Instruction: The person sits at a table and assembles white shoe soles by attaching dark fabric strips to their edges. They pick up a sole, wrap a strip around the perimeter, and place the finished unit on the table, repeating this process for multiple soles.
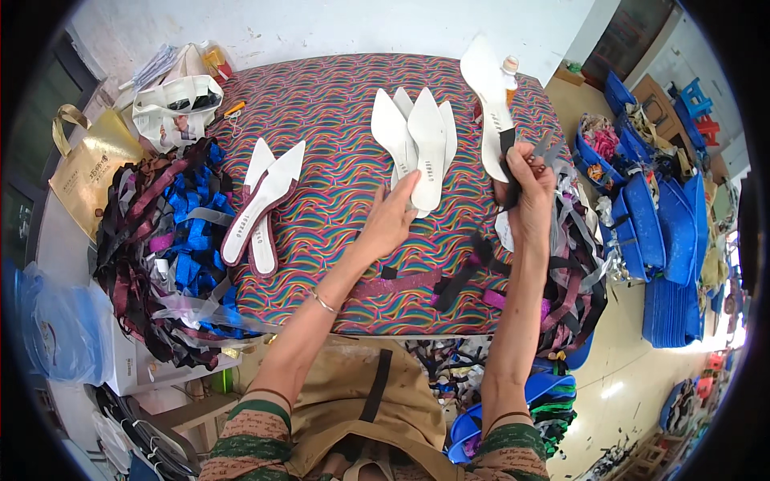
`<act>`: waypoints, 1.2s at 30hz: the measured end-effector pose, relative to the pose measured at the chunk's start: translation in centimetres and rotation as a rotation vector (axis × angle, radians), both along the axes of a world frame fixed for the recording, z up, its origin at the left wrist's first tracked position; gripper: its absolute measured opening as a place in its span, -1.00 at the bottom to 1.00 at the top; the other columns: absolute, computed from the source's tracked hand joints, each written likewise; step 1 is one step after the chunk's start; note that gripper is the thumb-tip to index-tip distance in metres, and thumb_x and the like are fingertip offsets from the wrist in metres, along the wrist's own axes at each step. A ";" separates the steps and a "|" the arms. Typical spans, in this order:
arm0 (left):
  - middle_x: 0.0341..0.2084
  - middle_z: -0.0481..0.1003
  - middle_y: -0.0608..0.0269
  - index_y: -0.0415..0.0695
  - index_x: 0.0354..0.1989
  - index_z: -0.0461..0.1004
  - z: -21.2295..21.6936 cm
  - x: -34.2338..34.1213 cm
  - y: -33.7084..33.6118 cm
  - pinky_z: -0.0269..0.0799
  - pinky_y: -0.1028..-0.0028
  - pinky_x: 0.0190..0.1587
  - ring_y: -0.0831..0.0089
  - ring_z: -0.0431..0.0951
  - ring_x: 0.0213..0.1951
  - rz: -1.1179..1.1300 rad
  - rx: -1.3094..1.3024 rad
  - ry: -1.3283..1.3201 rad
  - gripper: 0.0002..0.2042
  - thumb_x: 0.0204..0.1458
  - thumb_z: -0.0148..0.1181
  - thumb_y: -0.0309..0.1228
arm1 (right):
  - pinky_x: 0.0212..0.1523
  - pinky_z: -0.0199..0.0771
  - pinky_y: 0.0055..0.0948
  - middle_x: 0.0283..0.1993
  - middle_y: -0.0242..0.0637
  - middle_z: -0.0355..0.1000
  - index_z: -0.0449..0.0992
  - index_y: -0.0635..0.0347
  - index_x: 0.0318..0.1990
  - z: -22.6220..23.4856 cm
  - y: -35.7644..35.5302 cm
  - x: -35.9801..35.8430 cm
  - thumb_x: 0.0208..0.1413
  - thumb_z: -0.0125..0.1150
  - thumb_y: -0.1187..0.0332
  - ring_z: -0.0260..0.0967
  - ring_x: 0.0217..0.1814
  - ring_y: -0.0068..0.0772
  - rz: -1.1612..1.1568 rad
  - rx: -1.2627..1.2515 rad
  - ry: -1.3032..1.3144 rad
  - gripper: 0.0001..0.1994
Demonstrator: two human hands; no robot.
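Now the right hand point(525, 180) is closed around the heel end of a white pointed insole point(486, 96), smooth and flat, together with a black strap point(508, 144); it is raised over the far right of the bench point(337, 104). The left hand point(391, 220) is open with fingers spread, and its fingertips touch the stack of white insoles point(417, 136) on the wavy multicolour cloth. Two insoles edged in purple glitter point(261, 208) lie to the left, near a pile of shiny blue and dark straps point(168, 240).
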State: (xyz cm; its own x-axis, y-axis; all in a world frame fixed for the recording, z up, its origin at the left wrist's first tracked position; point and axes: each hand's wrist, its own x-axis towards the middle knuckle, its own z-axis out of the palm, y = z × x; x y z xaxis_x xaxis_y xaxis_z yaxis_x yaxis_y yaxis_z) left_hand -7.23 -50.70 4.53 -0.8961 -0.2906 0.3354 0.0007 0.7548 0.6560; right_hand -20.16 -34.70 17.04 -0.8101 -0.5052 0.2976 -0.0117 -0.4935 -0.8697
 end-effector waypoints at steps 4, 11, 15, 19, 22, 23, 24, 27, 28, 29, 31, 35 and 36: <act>0.19 0.30 -0.04 -0.25 0.35 -0.03 5.3 1.9 0.2 0.21 0.20 0.24 0.22 0.34 0.20 -0.056 1.069 0.175 -0.29 0.11 0.20 -0.29 | -0.46 0.22 -0.67 -0.45 -0.57 0.38 0.52 0.21 -0.36 0.4 4.2 6.8 0.02 0.31 0.40 0.24 -0.45 -0.75 -0.047 0.402 0.220 -0.89; -0.25 0.55 0.30 -0.22 -0.05 0.43 6.3 10.0 2.6 0.45 0.45 -0.10 0.51 0.55 -0.24 0.038 1.540 0.280 -0.74 0.15 0.13 -0.35 | -0.31 0.29 -0.62 -0.24 -0.30 0.45 0.51 0.36 -0.29 -3.1 7.9 16.6 0.08 0.18 0.58 0.32 -0.31 -0.62 0.254 0.388 0.162 -0.94; -0.24 0.53 0.26 -0.23 -0.07 0.40 7.2 12.1 5.9 0.44 0.45 -0.10 0.52 0.53 -0.22 0.078 1.534 0.357 -0.79 0.18 0.03 -0.41 | -0.35 0.23 -0.70 -0.31 -0.43 0.43 0.48 0.35 -0.27 -2.6 8.5 17.0 0.15 0.13 0.57 0.25 -0.34 -0.76 0.072 0.406 -0.026 -0.96; -0.17 0.51 0.23 -0.21 0.01 0.36 8.4 13.9 8.0 0.44 0.43 -0.08 0.48 0.53 -0.16 0.054 1.651 0.313 -0.75 0.19 0.01 -0.41 | -0.43 0.17 -0.73 -0.45 -0.57 0.37 0.49 0.31 -0.25 -1.6 6.5 16.6 0.13 0.14 0.59 0.19 -0.45 -0.81 -0.074 0.334 -0.016 -0.94; -0.16 0.52 0.23 -0.20 0.04 0.35 8.7 15.1 8.6 0.47 0.42 -0.09 0.47 0.54 -0.16 0.071 1.748 0.253 -0.72 0.20 0.01 -0.39 | -0.43 0.19 -0.72 -0.39 -0.59 0.37 0.53 0.30 -0.17 -2.9 6.6 16.7 0.10 0.18 0.59 0.20 -0.44 -0.81 -0.037 0.338 -0.051 -0.86; -0.17 0.52 0.23 -0.20 0.04 0.35 9.3 15.4 8.8 0.50 0.43 -0.10 0.48 0.55 -0.17 0.072 1.798 0.246 -0.72 0.20 0.01 -0.39 | -0.43 0.19 -0.72 -0.37 -0.59 0.37 0.54 0.30 -0.15 -2.9 6.5 16.8 0.10 0.18 0.59 0.20 -0.43 -0.81 -0.002 0.339 -0.075 -0.84; -0.18 0.53 0.23 -0.20 0.05 0.35 9.8 15.7 9.0 0.52 0.44 -0.12 0.50 0.56 -0.19 0.073 1.848 0.241 -0.72 0.20 0.01 -0.39 | -0.43 0.20 -0.72 -0.36 -0.58 0.37 0.54 0.29 -0.13 -3.1 6.4 17.0 0.10 0.19 0.59 0.20 -0.43 -0.81 0.034 0.339 -0.099 -0.82; -0.19 0.54 0.22 -0.20 0.04 0.36 10.7 16.2 9.9 0.53 0.44 -0.14 0.49 0.58 -0.20 0.078 1.794 0.211 -0.72 0.21 0.03 -0.36 | -0.42 0.20 -0.72 -0.28 -0.56 0.37 0.56 0.31 -0.12 -4.0 6.3 17.6 0.08 0.17 0.61 0.22 -0.39 -0.80 0.009 0.296 -0.066 -0.80; -0.20 0.55 0.22 -0.21 0.04 0.37 10.5 16.3 10.0 0.54 0.45 -0.15 0.50 0.58 -0.21 0.092 1.773 0.209 -0.72 0.21 0.03 -0.36 | -0.42 0.20 -0.72 -0.27 -0.55 0.37 0.56 0.31 -0.13 -4.0 6.3 17.8 0.08 0.17 0.62 0.22 -0.38 -0.80 -0.003 0.293 -0.064 -0.80; -0.21 0.55 0.22 -0.21 0.03 0.38 10.3 16.5 10.1 0.54 0.46 -0.17 0.50 0.59 -0.23 0.105 1.751 0.206 -0.73 0.22 0.03 -0.36 | -0.39 0.21 -0.72 -0.28 -0.54 0.35 0.56 0.31 -0.12 -4.1 6.3 18.0 0.08 0.16 0.62 0.23 -0.36 -0.79 -0.021 0.280 -0.053 -0.79; -0.23 0.55 0.22 -0.22 0.01 0.40 10.0 16.6 10.3 0.55 0.48 -0.20 0.52 0.59 -0.26 0.127 1.683 0.246 -0.74 0.23 0.03 -0.35 | -0.37 0.22 -0.72 -0.28 -0.53 0.34 0.56 0.30 -0.10 -3.6 6.4 18.4 0.09 0.14 0.62 0.23 -0.37 -0.77 -0.016 0.257 -0.088 -0.78; -0.25 0.56 0.23 -0.24 0.00 0.41 10.2 16.6 10.7 0.55 0.52 -0.28 0.56 0.58 -0.32 0.165 1.569 0.326 -0.74 0.25 0.02 -0.36 | -0.37 0.29 -0.70 -0.29 -0.52 0.33 0.54 0.30 -0.06 -4.6 6.7 18.3 0.11 0.11 0.63 0.25 -0.38 -0.74 -0.008 0.209 -0.065 -0.76; -0.25 0.56 0.24 -0.24 0.00 0.42 10.2 16.6 10.7 0.55 0.52 -0.29 0.57 0.58 -0.33 0.174 1.556 0.332 -0.75 0.25 0.02 -0.36 | -0.37 0.31 -0.69 -0.29 -0.51 0.33 0.54 0.30 -0.06 -4.3 6.6 18.5 0.10 0.10 0.63 0.26 -0.37 -0.74 0.001 0.219 -0.089 -0.75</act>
